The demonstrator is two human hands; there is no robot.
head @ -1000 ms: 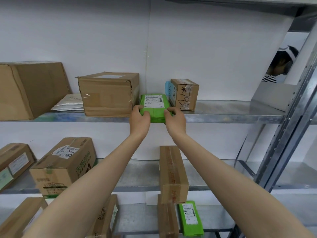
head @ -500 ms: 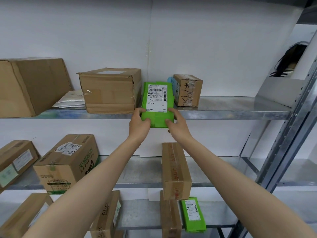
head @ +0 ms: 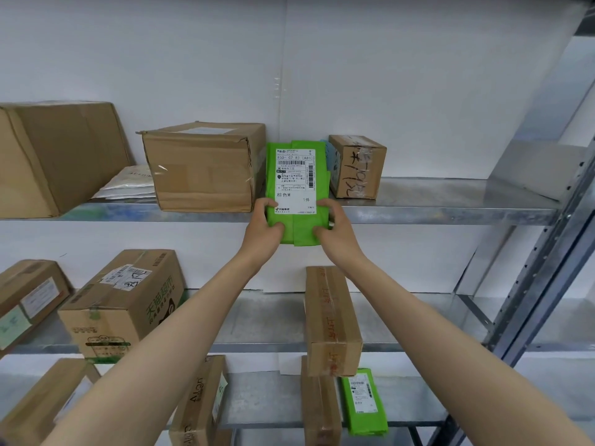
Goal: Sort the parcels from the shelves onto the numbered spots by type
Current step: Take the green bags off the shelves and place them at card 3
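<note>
- Metal shelves (head: 418, 344) line a white wall (head: 193, 59).
- Left hand (head: 262, 228) and right hand (head: 336, 231), fingers (head: 261, 205) clamped on its lower end, hold the green parcel (head: 296, 188) at the top shelf (head: 434, 201) edge.
- Boxes (head: 199, 169) and another green bag (head: 363, 402) wait shelved; most sorting seems left.

Green parcel (head: 297, 191), a flat plastic mailer bearing a white printed label, stands tilted upright. Its lower end overhangs the front edge of the top shelf (head: 434, 204), between two cardboard boxes.
</note>
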